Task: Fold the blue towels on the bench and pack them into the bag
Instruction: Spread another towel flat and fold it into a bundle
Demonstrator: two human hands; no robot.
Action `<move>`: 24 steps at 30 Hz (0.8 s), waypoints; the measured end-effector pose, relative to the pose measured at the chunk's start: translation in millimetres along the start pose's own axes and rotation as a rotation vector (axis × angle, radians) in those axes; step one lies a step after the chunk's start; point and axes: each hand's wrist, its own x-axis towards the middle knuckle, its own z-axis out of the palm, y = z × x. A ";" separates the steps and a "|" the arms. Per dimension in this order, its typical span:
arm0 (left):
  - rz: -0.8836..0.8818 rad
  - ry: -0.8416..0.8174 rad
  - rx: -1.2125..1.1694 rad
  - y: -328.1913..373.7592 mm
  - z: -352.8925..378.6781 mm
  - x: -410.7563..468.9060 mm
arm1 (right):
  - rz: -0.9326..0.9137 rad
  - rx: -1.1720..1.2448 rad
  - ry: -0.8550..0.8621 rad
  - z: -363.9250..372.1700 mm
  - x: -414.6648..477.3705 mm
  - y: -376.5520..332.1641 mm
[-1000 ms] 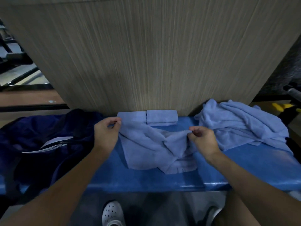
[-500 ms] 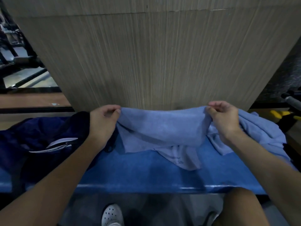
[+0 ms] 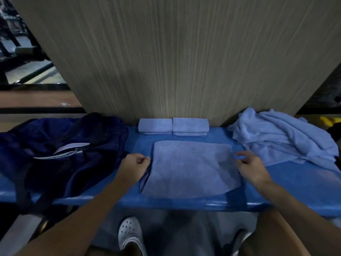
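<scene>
One white shoe (image 3: 130, 235) shows under the front edge of the blue bench (image 3: 295, 182) as a person works through a load of laundry. On the bench, a towel (image 3: 191, 169) lies spread flat and square at the centre, between the two hands. The left grip (image 3: 137, 164) sits at the towel's left edge with fingers curled; whether it pinches the hem or only rests beside it cannot be told. The right grip (image 3: 248, 166) is at the right edge, fingers loose and spread, holding nothing.

To the left, touching the bench top, the dark bag (image 3: 73, 145) slumps open, and no towel can be seen inside it. To the right, a rumpled pile (image 3: 280, 135) of unfolded towels waits. At the back, against the wood-grain wall (image 3: 175, 61), two folded towels (image 3: 156, 125) lie side by side, touching.

By the look of it, the job is in its early part: two towels are folded, a third is smoothed out and ready for its first fold, the pile is untouched, and packing has not begun.
</scene>
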 end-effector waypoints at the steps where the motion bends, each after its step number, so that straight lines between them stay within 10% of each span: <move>1: -0.003 -0.008 0.030 3.4 1.6 4.6 | -0.011 -0.021 0.020 1.3 3.5 0.7; 12: -0.018 -0.004 0.099 14.0 42.4 49.2 | -0.098 -0.080 0.008 21.2 35.4 6.4; 24: 0.067 0.173 -0.383 95.1 -32.5 42.5 | -0.169 0.243 0.164 -33.6 27.0 -64.6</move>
